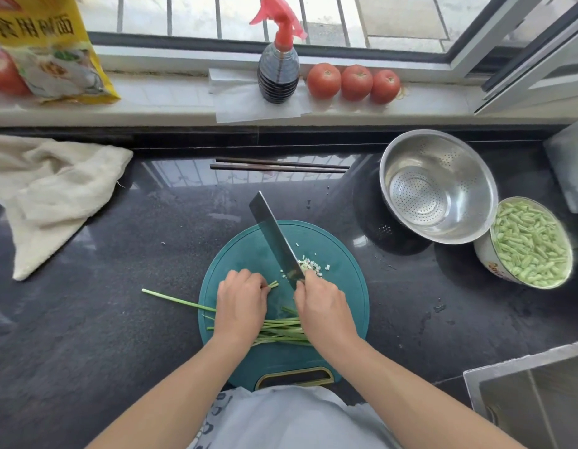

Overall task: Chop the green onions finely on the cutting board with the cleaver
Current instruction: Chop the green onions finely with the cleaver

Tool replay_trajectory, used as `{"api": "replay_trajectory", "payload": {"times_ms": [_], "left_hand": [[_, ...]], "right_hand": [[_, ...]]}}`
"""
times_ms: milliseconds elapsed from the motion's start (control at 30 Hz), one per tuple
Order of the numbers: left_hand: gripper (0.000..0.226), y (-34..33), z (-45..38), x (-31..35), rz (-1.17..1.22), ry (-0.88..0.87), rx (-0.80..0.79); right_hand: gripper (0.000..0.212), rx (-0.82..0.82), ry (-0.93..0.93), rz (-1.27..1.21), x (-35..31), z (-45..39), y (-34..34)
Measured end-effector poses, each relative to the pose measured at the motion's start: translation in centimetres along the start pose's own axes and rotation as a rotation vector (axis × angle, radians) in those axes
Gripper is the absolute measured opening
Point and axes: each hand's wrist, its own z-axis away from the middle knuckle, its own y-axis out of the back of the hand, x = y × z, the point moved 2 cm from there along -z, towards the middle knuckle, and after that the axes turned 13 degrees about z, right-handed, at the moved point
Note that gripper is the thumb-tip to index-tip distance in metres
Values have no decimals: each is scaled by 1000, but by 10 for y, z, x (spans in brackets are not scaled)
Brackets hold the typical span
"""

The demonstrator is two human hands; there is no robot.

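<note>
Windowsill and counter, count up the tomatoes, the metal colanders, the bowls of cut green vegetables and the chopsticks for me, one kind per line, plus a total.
Tomatoes: 4, three in a row and one behind the yellow packet
Metal colanders: 1
Bowls of cut green vegetables: 1
Chopsticks: 2
Total: 8
</note>
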Motion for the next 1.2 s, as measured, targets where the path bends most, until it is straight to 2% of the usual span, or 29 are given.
{"api": "replay_trajectory", "payload": {"times_ms": [100, 200, 467, 600, 833, 1033, 1200], "left_hand": [[11, 0, 1, 2, -33, 55, 14], [9, -2, 1, 1, -43, 40, 8], [13, 1, 0, 3, -73, 16, -19], [12, 1, 1, 2, -18, 50, -20], [12, 1, -1, 2, -9, 51, -4], [22, 2, 0, 4, -38, 36, -8], [12, 4, 1, 3, 6, 50, -38]], "right_hand": [[24, -44, 8, 31, -4, 15, -9], [22, -83, -10, 61, -9, 19, -20], [23, 35, -5, -13, -31, -23, -16], [24, 27, -9, -48, -14, -6, -11], [21, -53, 13, 67, -15, 15, -24], [23, 26, 1, -11, -38, -21, -20], [25, 42, -45, -78, -24, -23, -8]]}}
